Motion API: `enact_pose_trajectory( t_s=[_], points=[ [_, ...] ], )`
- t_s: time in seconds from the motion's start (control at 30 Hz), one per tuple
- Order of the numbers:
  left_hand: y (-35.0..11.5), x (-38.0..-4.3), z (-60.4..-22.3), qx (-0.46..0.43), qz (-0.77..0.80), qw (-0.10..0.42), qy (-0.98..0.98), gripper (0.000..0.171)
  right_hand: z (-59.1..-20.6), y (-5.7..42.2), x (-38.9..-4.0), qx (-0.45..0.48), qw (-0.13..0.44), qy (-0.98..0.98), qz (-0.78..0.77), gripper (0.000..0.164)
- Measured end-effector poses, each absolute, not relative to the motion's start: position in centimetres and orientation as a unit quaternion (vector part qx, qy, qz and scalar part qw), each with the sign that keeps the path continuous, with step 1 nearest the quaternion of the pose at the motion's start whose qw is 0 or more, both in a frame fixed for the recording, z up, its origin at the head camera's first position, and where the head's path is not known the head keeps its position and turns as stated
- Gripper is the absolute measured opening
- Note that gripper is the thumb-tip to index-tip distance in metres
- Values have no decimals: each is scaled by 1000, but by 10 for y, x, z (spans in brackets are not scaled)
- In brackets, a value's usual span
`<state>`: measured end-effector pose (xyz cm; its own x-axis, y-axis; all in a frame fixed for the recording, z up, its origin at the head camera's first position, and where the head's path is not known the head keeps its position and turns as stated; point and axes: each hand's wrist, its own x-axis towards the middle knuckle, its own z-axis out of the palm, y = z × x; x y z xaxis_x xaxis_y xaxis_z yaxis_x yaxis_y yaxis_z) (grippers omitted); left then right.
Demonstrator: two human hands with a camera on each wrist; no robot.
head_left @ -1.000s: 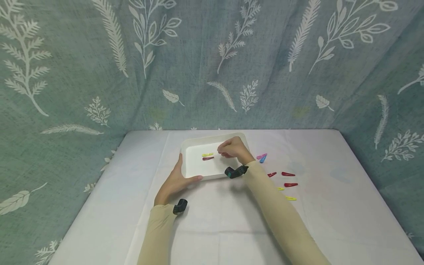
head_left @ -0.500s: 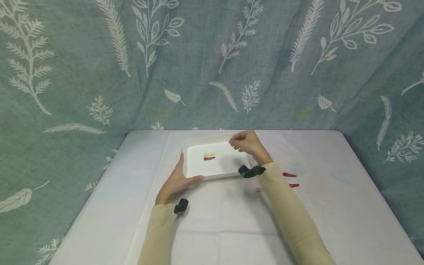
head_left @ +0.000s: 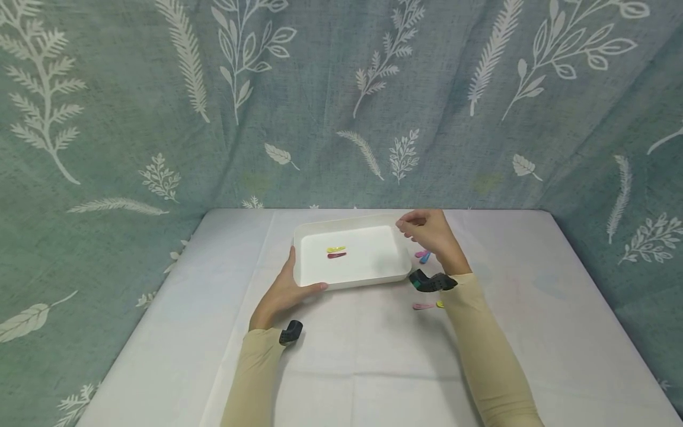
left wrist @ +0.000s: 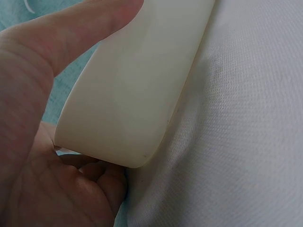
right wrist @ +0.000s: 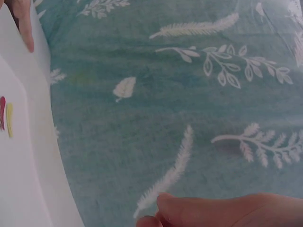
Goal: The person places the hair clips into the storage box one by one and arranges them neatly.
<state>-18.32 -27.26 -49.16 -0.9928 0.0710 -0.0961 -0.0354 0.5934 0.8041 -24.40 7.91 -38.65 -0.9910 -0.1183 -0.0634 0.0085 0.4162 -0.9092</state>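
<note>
A shallow white tray [head_left: 368,281] sits at the back middle of the table. My left hand [head_left: 285,290] grips its left end, thumb along the front wall and fingers around the corner; the left wrist view shows that tray wall [left wrist: 137,90] close up. Inside the tray lie a yellow hair clip [head_left: 336,249] and a dark red hair clip [head_left: 337,255], side by side. Over the tray's back right corner hovers my right hand [head_left: 429,232], its fingers loosely curled. In the right wrist view its thumb [right wrist: 203,208] meets a fingertip, with nothing visible between them.
Right of the tray, a pink hair clip [head_left: 420,254] and a blue hair clip [head_left: 425,257] lie on the white-covered table [head_left: 347,356]. Nearer the front are a paler pink clip [head_left: 423,306] and a yellow clip [head_left: 440,304]. A leaf-patterned curtain [head_left: 320,107] hangs behind.
My right hand has moved right, from above the tray's middle to its right end. Its forearm now hides the red clips. My left hand keeps its grip on the tray.
</note>
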Motion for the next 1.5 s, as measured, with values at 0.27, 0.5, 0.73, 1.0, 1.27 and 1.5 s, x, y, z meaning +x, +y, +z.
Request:
enact_pose_trajectory(
  t_s=[0.27,0.5,0.73,1.0,1.27,1.5],
  points=[
    [-271,-183,-491,-8,448,70,891,142,-396,105,-239,-2,20,845,-534,29],
    [-270,-182,-489,-14,443,75,893,143,-404,119,-237,9,0,839,-544,31],
    [-272,-182,-490,-18,445,72,893,143,-413,128,-238,32,-10,845,-534,33],
    [-271,-183,-491,-4,451,67,890,142,-421,137,-243,77,5,843,-532,34],
    [-269,-184,-491,-16,442,78,894,144,-431,142,-247,111,21,842,-527,35],
    [-270,-185,-492,-22,435,85,896,144,-440,146,-251,118,37,841,-527,36]
  ],
)
